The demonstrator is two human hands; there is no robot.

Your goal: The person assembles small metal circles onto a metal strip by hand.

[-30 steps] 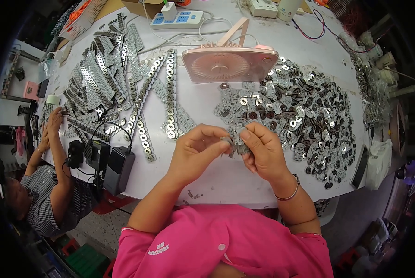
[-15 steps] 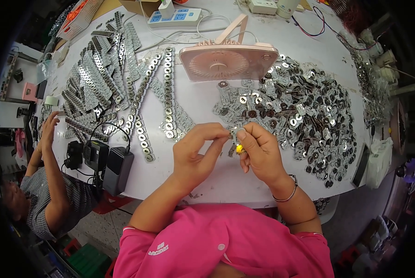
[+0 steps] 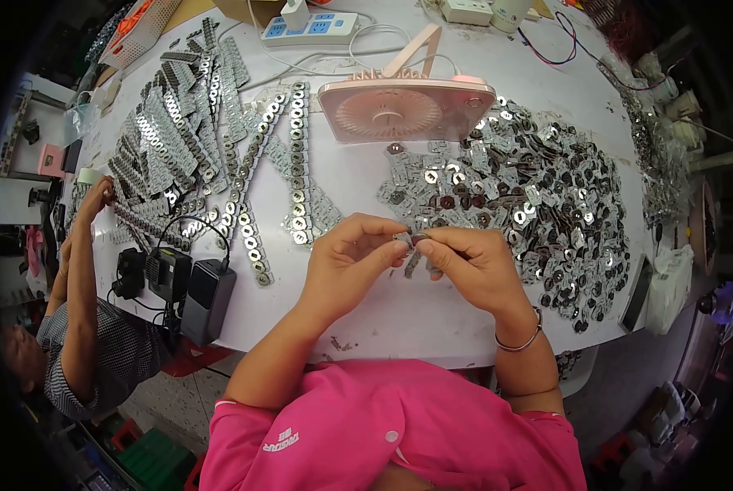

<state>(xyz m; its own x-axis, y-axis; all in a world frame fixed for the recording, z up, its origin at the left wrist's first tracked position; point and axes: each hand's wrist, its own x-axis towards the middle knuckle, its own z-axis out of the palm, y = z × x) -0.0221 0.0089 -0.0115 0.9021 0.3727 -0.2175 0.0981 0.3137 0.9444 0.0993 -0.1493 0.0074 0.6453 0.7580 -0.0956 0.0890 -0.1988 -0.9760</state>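
My left hand (image 3: 352, 260) and my right hand (image 3: 469, 262) meet fingertip to fingertip over the white table (image 3: 366, 303), both pinching a small silver metal part (image 3: 411, 241) between them. A short strip of the same parts hangs just below the fingers. A big heap of loose shiny metal parts (image 3: 538, 204) lies to the right of my hands. Finished strips of joined parts (image 3: 244, 172) lie in rows to the left. A bracelet sits on my right wrist.
A pink desk fan (image 3: 403, 106) stands behind my hands, with a white power strip (image 3: 309, 29) further back. Black power adapters (image 3: 195, 286) hang at the table's left edge. Another person's arm (image 3: 80, 270) reaches onto the table at far left. A dark phone (image 3: 636, 293) lies at right.
My hands stayed together in front of me, fingers shifting on the small part. A yellow speck seen between the fingers half a second ago is no longer visible.
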